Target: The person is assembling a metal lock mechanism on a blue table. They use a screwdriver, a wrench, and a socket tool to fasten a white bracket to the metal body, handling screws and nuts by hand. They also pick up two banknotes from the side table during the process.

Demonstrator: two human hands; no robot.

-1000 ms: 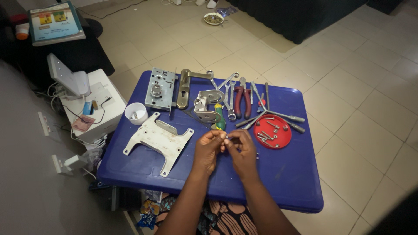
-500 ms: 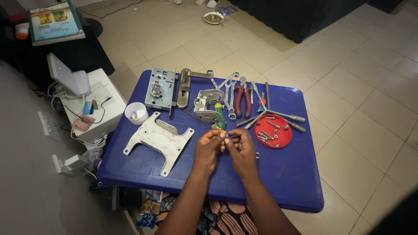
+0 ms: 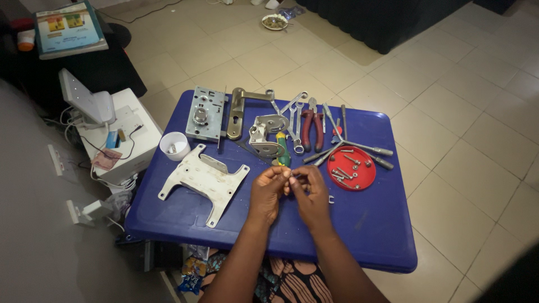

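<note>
1. One blue tray [image 3: 370, 235], the landmark for every place below.
2. Two hands, left hand [image 3: 268, 192] and right hand [image 3: 310, 196], at the tray's middle.
3. One white cup [image 3: 174, 146] at the tray's left edge.
4. One white bracket plate [image 3: 203, 178] on the tray's left half.
5. One lock case [image 3: 203, 114] at the tray's far left corner.
6. One door handle plate [image 3: 238, 111] beside it, along the tray's far edge.
7. One pair of red pliers [image 3: 312, 128] near the tray's far edge.
8. One red lid [image 3: 352, 168] on the tray's right half, holding several bolts; exact number unclear.
9. One green screwdriver [image 3: 283, 151] at the tray's middle.
</note>
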